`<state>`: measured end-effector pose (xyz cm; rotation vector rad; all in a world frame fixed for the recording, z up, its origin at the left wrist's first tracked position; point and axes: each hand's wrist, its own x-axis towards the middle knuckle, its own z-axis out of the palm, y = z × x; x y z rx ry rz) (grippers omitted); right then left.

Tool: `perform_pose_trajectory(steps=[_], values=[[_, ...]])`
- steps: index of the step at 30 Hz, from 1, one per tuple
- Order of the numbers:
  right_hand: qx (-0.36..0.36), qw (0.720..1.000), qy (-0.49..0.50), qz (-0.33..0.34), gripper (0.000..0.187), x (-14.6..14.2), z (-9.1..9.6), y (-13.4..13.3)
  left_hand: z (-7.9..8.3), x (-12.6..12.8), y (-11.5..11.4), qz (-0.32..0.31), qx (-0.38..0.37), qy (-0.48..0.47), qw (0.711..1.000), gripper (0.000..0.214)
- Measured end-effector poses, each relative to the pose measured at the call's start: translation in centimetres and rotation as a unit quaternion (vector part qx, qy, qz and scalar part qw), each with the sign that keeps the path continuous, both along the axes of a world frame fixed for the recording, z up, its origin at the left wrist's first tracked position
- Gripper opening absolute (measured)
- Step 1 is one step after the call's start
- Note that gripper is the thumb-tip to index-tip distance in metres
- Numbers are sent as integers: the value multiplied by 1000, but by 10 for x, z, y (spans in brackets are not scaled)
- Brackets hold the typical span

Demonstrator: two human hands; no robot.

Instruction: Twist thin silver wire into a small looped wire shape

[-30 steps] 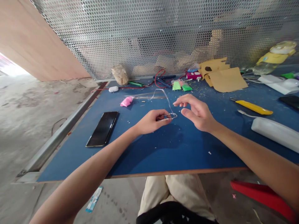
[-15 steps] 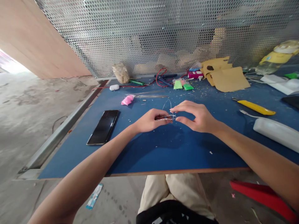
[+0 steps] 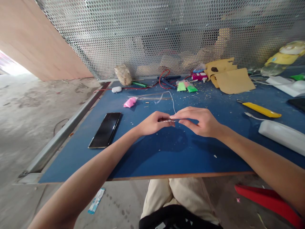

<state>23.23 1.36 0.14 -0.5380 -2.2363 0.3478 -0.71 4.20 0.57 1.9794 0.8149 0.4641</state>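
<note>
My left hand [image 3: 152, 124] is closed around a piece of twisted silvery wire [image 3: 167, 120], which shows between the thumb and fingers. Against its right end, my right hand [image 3: 201, 121] pinches the wire with fingers and thumb close together. A thin pale strand [image 3: 173, 103] rises from between the hands and curves back to the left, above the table. Both hands are held over the middle of the blue tabletop [image 3: 152, 159]. The fingertips partly hide the wire's ends.
Straight metal wires [image 3: 152, 98] lie behind the hands beside a pink lump [image 3: 130, 102]. A black phone [image 3: 105, 129] rests at left. On the right are a yellow cutter knife [image 3: 262, 110] and a white device [image 3: 282, 133]. A perforated metal panel [image 3: 152, 35] stands behind.
My right fingers have closed in on the wire's end and moved slightly left. The pale strand's loop has swung up and widened to the left. My left hand stays nearly still.
</note>
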Motion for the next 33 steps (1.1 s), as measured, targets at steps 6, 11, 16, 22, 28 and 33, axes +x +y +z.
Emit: perform_pose_trajectory(steps=[6,11,16,22,28,33], values=[[1,1000,-1,-12,35,1,0,0,1,-2,1,-20,1,24,1000,27],[53,998,-45,0,39,6,1,6,3,-3,0,-43,-12,15,999,19],[210,967,-128,-60,31,9,7,5,3,-4,0,-75,-13,27,997,19],[203,975,-93,-15,5,2,11,-2,2,-6,-1,-145,-89,4,985,17],[120,990,-64,48,4,-3,8,-6,9,-5,-3,-152,-91,25,984,16],[117,990,-59,45,2,-5,9,-11,11,-3,-4,-170,-80,40,981,16]])
